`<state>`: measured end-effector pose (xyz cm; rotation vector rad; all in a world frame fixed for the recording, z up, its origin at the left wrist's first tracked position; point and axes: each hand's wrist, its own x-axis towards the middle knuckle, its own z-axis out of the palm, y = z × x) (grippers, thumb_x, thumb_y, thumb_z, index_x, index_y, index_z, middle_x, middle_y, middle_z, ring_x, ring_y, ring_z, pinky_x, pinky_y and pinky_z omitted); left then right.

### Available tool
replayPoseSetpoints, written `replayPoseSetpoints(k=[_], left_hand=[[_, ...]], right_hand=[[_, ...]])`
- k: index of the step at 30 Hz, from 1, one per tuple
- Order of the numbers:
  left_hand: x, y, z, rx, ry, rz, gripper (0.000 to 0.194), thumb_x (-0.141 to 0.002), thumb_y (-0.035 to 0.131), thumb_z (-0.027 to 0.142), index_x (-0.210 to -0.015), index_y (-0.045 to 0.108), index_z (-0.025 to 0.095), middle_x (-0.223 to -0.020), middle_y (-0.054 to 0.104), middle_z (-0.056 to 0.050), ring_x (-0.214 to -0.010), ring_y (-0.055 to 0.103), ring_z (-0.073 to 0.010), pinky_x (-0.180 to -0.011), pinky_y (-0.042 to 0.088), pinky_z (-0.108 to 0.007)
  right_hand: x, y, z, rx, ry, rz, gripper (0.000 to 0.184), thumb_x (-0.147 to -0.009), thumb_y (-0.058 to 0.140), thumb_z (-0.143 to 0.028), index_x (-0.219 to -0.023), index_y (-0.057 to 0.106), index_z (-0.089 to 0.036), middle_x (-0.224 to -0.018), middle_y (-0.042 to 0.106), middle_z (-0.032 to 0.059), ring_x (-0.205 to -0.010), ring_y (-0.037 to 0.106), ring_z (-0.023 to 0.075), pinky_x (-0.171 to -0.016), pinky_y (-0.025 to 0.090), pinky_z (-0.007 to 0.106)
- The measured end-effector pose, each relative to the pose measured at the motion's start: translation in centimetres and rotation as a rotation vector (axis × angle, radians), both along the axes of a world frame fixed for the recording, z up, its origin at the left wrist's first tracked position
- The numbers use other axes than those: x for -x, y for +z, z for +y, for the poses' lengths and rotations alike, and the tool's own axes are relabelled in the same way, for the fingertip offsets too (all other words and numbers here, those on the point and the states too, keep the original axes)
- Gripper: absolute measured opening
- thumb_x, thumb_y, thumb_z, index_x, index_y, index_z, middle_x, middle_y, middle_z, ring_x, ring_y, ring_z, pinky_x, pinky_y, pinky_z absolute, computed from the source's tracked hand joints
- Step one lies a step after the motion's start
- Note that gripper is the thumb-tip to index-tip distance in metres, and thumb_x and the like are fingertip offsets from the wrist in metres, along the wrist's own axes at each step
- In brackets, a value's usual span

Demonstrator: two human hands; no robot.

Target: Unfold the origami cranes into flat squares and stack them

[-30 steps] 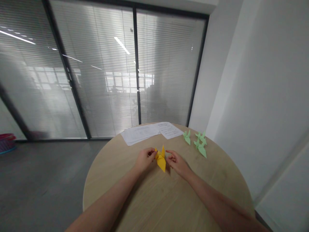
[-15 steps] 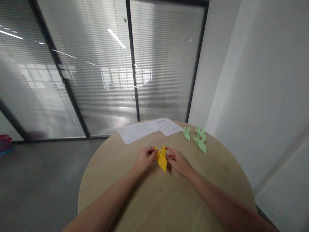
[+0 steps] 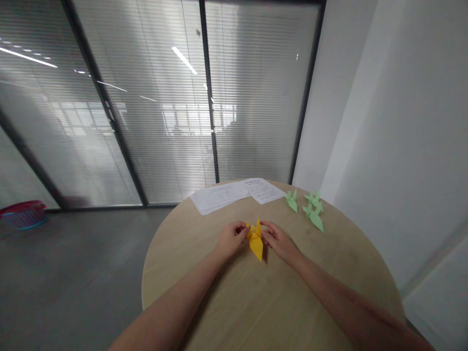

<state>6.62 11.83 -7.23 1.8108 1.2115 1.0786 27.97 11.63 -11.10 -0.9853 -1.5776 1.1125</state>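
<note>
Yellow paper, creased into a bird, sits between your fingers, two pointed flaps rising and a broad one slanting down toward you. Your left hand pinches its left tip. Your right hand has fingertips at the right flap; whether they grip it, I cannot tell. A second ago, a gap separated those fingertips from the bird; now they reach it.

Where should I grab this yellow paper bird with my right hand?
Pinch the upright right tip of the yellow paper bird lightly, probably coming from the right. It stands up narrow, close by your right hand, while your left hand holds the other side. The broad flap pointing toward you looks easier to crease.
</note>
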Motion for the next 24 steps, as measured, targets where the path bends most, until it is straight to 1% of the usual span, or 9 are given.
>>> replayPoseSetpoints(k=[5,9,12,16,18,21,24], left_hand=[[-0.1,-0.7,0.4,0.024,0.006,0.002,0.036,-0.086,0.059,0.052,-0.084,0.07,0.018,-0.071,0.066,-0.003,-0.064,0.061,-0.0183,-0.061,0.049,-0.03],[-0.2,-0.8,0.5,0.008,0.004,-0.005,0.038,-0.084,0.06,0.055,-0.081,0.069,0.019,-0.069,0.065,-0.002,-0.064,0.058,-0.0181,-0.059,0.047,-0.029],[-0.3,-0.8,0.6,0.002,-0.012,0.0,0.038,-0.084,0.061,0.055,-0.084,0.07,0.019,-0.071,0.065,-0.002,-0.064,0.058,-0.0176,-0.061,0.047,-0.028],[-0.4,-0.7,0.7,-0.03,-0.037,0.003,0.032,-0.083,0.064,0.049,-0.083,0.072,0.018,-0.073,0.067,-0.003,-0.068,0.06,-0.0183,-0.065,0.049,-0.03],[-0.4,-0.7,0.6,-0.024,-0.046,-0.017,0.03,-0.084,0.065,0.045,-0.09,0.073,0.017,-0.077,0.069,-0.004,-0.069,0.062,-0.0186,-0.065,0.05,-0.031],[-0.4,-0.6,0.4,0.014,-0.043,-0.066,0.032,-0.082,0.068,0.041,-0.102,0.073,0.016,-0.086,0.071,-0.005,-0.072,0.064,-0.0191,-0.063,0.053,-0.03],[-0.4,-0.5,0.2,0.051,-0.002,-0.135,0.031,-0.079,0.072,0.033,-0.104,0.072,0.015,-0.088,0.072,-0.006,-0.072,0.065,-0.0179,-0.063,0.055,-0.03]], right_hand=[[0.2,-0.1,0.2,0.014,-0.03,0.017,0.051,-0.086,0.067,-0.05,-0.129,0.064,-0.022,-0.075,0.061,-0.0015,-0.066,0.057,0.016,-0.059,0.042,0.026],[0.4,-0.3,0.5,0.031,-0.042,0.023,0.048,-0.083,0.07,-0.052,-0.12,0.067,-0.022,-0.082,0.067,0.0011,-0.068,0.061,0.0168,-0.061,0.045,0.027],[0.4,-0.7,0.8,0.031,-0.033,0.028,0.046,-0.081,0.072,-0.053,-0.116,0.068,-0.023,-0.083,0.068,0.0016,-0.069,0.062,0.0177,-0.062,0.047,0.028],[0.1,-0.7,0.9,0.035,-0.015,0.006,0.035,-0.083,0.072,-0.05,-0.106,0.073,-0.024,-0.088,0.071,0.0033,-0.075,0.066,0.0195,-0.064,0.05,0.029],[0.0,-0.5,0.8,0.027,-0.007,-0.002,0.03,-0.082,0.073,-0.048,-0.1,0.074,-0.024,-0.09,0.073,0.0042,-0.079,0.067,0.0204,-0.067,0.051,0.029],[0.0,0.0,0.5,-0.002,-0.012,-0.021,0.026,-0.083,0.072,-0.047,-0.092,0.073,-0.023,-0.088,0.073,0.004,-0.081,0.067,0.0204,-0.071,0.051,0.03],[0.1,0.5,0.2,-0.011,-0.04,-0.052,0.026,-0.083,0.071,-0.048,-0.087,0.07,-0.022,-0.084,0.071,0.0027,-0.079,0.066,0.0194,-0.071,0.049,0.029]])
